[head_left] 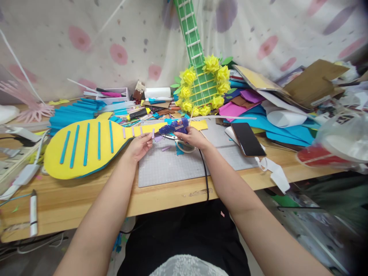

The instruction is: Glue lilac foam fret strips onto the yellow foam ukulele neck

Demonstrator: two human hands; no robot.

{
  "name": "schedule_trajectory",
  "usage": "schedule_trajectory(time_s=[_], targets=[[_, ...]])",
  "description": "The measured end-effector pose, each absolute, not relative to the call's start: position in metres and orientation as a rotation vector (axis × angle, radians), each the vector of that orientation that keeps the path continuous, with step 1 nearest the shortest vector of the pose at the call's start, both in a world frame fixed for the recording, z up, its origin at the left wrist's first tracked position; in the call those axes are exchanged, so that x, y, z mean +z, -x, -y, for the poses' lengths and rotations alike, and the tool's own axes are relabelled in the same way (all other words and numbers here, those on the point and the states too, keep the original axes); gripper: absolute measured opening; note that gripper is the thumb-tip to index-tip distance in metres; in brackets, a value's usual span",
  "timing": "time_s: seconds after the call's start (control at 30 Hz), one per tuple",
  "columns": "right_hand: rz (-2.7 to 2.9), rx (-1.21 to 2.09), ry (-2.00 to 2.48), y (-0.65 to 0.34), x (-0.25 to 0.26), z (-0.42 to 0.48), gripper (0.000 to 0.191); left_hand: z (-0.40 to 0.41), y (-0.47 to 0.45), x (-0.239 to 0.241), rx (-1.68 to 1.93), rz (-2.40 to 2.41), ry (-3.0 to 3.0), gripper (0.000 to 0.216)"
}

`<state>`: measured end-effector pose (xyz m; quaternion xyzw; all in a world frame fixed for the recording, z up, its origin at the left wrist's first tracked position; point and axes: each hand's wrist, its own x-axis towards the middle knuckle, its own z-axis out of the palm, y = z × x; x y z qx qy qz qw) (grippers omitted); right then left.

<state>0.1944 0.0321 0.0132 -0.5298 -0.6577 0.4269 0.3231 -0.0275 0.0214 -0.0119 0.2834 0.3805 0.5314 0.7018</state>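
My right hand [192, 137] is wrapped round a blue hot glue gun [174, 126], whose nozzle points left. Between the fingertips of my left hand [140, 146], close to the nozzle, is a small purple strip [153, 133]. Both hands are at the neck of a yellow guitar-shaped cutout [80, 149], which lies on its back with blue strips across its body. Several short purple strips cross its neck. Scissors [184, 145] with pale handles lie under the glue gun, partly hidden by my right hand. Loose purple scraps [166, 148] lie close by.
A grey cutting mat [172, 172] covers the middle of the wooden table. Behind stands a green paper guitar [198, 84] with yellow flowers. A phone [248, 140] lies right, near paper sheets and a plastic cup [336, 142]. A black cord [205, 176] hangs over the table edge.
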Motion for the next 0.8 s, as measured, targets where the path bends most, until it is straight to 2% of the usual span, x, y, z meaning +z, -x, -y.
schedule_trajectory(time_s=[0.3,0.6,0.8], targets=[[1.709,1.149,1.360,-0.1946,0.0139,-0.0322,0.035,-0.0204,0.0273,-0.0098,1.175,-0.857,-0.631,0.009],[1.764,1.076,1.414,-0.1966,0.0120,-0.0332,0.043,-0.0229,0.0285,-0.0139,1.174,-0.851,-0.640,0.017],[1.742,1.105,1.368,-0.1959,0.0118,-0.0331,0.038,-0.0222,0.0277,-0.0124,1.167,-0.843,-0.652,0.019]])
